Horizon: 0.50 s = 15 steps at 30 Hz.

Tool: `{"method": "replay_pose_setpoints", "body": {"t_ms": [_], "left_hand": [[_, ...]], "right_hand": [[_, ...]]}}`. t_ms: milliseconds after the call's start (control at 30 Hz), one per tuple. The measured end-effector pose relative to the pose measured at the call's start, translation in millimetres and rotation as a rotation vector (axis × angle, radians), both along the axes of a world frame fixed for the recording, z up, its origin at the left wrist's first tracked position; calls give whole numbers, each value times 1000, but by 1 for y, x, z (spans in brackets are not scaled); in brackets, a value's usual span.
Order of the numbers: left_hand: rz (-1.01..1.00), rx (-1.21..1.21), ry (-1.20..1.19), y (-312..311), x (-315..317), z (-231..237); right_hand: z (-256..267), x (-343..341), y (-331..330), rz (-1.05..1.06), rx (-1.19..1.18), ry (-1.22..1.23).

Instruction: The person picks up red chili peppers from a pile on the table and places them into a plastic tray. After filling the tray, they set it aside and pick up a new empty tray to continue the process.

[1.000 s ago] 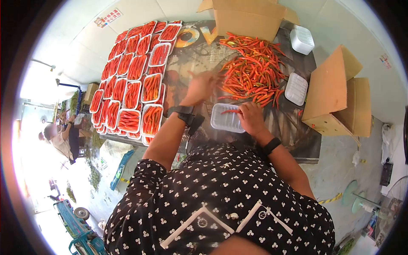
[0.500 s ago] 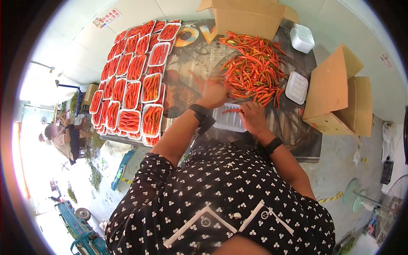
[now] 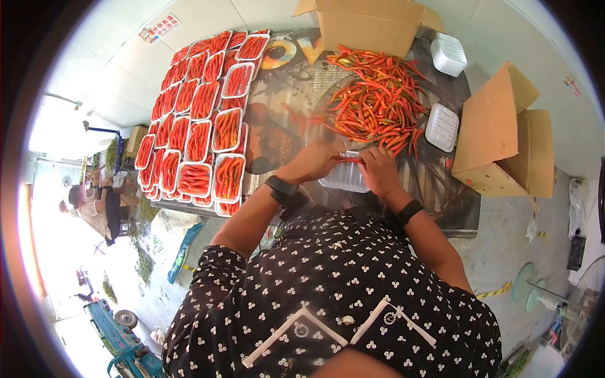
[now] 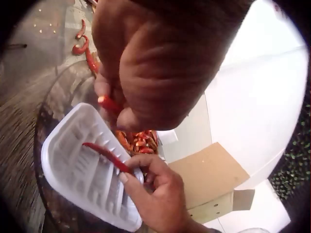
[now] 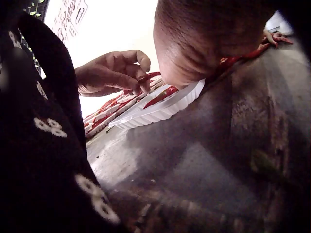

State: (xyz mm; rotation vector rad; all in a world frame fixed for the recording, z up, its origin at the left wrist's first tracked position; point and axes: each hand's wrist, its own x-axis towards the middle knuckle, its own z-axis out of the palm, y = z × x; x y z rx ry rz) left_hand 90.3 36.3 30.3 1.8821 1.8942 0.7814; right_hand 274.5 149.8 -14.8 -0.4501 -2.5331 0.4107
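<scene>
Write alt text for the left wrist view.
A person's right hand pinches a slender red chilli over a white, ribbed plastic tray, while the left hand, large in the foreground, pinches a second red chilli. Beyond them show a pile of red chillies and a tan cardboard box.

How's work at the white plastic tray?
Left hand pinching slender red chili. Right hand pinching second red chili over tray. Heaped red chilies beyond, not blocking.

A dark, laden table point(image 3: 283, 101)
Filled trays point(image 3: 193, 196) crowd its left; loose chillies point(image 3: 378, 104) lie heaped right of centre; white trays point(image 3: 345, 182) sit nearby
</scene>
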Motion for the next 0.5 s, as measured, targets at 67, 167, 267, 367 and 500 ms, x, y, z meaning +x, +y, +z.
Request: {"method": "replay_pose_setpoints", "body": {"t_ms": [67,167,267,367,500], "left_hand": [[34,-153,120,-1,4,2],[-53,80,68,2,2,-14],[-23,104,47,6,5,-9],[-2,78,92,7,7,-7],[-50,131,217,9,6,-12]], "right_hand": [[-1,0,0,-2,3,15],[-2,0,0,-1,1,24],[2,-1,-1,-2,5,23],[5,0,-1,-2,6,29],[5,2,0,-12,-20,-3]]}}
